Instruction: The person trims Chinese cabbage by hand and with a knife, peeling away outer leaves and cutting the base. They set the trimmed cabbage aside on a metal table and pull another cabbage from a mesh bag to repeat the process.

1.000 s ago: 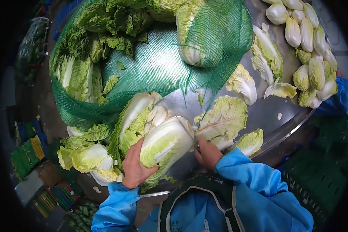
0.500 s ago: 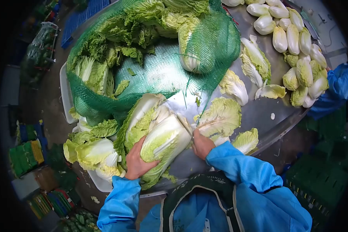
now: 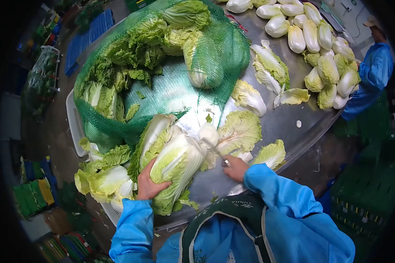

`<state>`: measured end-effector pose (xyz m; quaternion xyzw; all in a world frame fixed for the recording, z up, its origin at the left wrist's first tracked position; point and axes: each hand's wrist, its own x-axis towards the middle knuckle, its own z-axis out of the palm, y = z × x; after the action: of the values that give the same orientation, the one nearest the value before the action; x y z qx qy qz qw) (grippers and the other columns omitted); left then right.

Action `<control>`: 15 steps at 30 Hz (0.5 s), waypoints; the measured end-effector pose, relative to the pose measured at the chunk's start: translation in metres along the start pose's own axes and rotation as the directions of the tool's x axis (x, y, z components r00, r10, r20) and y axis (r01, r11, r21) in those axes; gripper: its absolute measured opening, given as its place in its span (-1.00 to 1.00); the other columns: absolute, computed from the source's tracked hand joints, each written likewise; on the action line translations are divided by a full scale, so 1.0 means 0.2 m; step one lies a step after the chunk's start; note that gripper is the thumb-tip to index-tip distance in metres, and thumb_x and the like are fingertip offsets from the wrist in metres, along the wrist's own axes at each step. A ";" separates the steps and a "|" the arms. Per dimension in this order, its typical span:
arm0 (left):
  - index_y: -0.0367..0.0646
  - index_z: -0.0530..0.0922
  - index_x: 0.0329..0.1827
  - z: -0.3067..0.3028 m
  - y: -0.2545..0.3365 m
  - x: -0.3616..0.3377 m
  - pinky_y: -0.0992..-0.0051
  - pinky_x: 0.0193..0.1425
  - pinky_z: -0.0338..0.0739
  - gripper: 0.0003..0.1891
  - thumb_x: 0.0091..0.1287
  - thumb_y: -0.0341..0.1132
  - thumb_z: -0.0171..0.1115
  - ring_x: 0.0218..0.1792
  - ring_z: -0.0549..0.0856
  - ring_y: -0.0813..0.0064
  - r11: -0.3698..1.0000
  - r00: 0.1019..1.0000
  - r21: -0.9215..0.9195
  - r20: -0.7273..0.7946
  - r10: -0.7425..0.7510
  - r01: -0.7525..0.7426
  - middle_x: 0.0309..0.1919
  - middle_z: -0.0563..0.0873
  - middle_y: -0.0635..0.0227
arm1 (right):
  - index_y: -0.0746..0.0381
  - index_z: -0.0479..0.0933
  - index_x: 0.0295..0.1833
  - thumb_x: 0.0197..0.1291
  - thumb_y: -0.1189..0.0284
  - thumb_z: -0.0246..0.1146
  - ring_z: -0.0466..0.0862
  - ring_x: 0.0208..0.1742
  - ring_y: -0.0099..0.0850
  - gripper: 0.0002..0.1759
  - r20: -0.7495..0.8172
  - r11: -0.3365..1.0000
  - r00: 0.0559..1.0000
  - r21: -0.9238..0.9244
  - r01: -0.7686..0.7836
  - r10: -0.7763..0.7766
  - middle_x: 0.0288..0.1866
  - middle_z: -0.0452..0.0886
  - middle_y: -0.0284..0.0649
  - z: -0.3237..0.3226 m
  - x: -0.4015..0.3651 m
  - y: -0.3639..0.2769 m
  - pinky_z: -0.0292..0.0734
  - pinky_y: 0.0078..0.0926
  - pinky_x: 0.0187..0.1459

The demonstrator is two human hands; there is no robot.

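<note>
A large napa cabbage lies tilted on the metal table, its white base end toward the upper right. My left hand is wrapped round its lower left side. My right hand is closed on the handle of a knife, whose blade is blurred near the cabbage's base. A round pale piece sits at the base end, by the blade. Loose outer leaves lie just right of it, and more leaves spread against the cabbage's left side.
A green mesh bag holding cabbages lies open behind. Many trimmed cabbages are piled at the back right of the metal table. A white basket stands at left. Another person in blue stands at the right.
The knife has come away from the cabbage's base, and my right hand has shifted right and down. A round pale piece now shows there. The camera view has shifted, bringing more of the other person into sight.
</note>
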<state>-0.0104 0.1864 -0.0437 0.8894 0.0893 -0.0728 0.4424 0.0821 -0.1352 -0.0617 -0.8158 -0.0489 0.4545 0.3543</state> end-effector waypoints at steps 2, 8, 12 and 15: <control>-0.30 0.41 0.22 -0.01 0.00 -0.05 0.37 0.22 0.43 -0.09 -0.36 -0.30 0.55 0.09 0.60 0.21 0.999 1.000 -0.050 -0.008 0.007 -0.008 0.07 0.59 0.03 | 0.31 0.35 0.03 0.15 0.23 0.23 0.38 -0.72 -0.58 -0.55 0.119 0.813 0.992 0.575 -0.095 0.031 -0.35 0.62 -0.17 -0.04 -0.02 0.02 0.28 -0.58 -0.75; -0.32 0.38 0.24 0.01 0.00 -0.19 0.36 0.22 0.43 -0.04 -0.41 -0.28 0.55 0.09 0.60 0.19 0.989 0.988 0.041 -0.063 0.144 -0.141 0.07 0.58 0.02 | 0.32 0.31 0.18 0.20 0.11 0.21 0.34 -0.79 -0.56 -0.40 0.217 0.537 0.950 0.841 -0.065 -0.225 -0.57 0.52 -0.25 0.09 0.07 -0.22 0.28 -0.57 -0.74; -0.26 0.20 0.34 0.09 -0.08 -0.31 0.28 0.26 0.40 0.10 -0.37 -0.21 0.60 0.12 0.57 0.18 0.948 0.962 -0.241 -0.226 0.155 -0.210 0.11 0.54 0.02 | 0.32 0.27 0.32 0.21 0.23 0.23 0.40 -0.73 -0.53 -0.36 0.161 0.711 0.937 0.694 0.115 -0.309 -0.71 0.41 -0.32 -0.08 -0.17 -0.52 0.35 -0.55 -0.65; -0.26 -0.04 0.42 0.20 0.24 -0.21 0.24 0.34 0.32 0.26 -0.34 -0.13 0.64 0.22 0.47 0.18 0.876 0.970 -0.467 -0.241 0.005 -0.120 0.26 0.38 0.04 | 0.33 0.34 0.27 0.19 0.31 0.26 0.59 -0.41 -0.43 -0.42 0.080 0.811 0.919 0.505 0.297 -0.386 -0.42 0.58 -0.19 -0.20 -0.39 -0.73 0.50 -0.52 -0.33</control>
<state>-0.0415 0.1212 -0.0220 0.7574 0.1267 0.0707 0.6366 0.1039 -0.0795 0.0973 -0.6349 -0.1117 0.4521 0.6165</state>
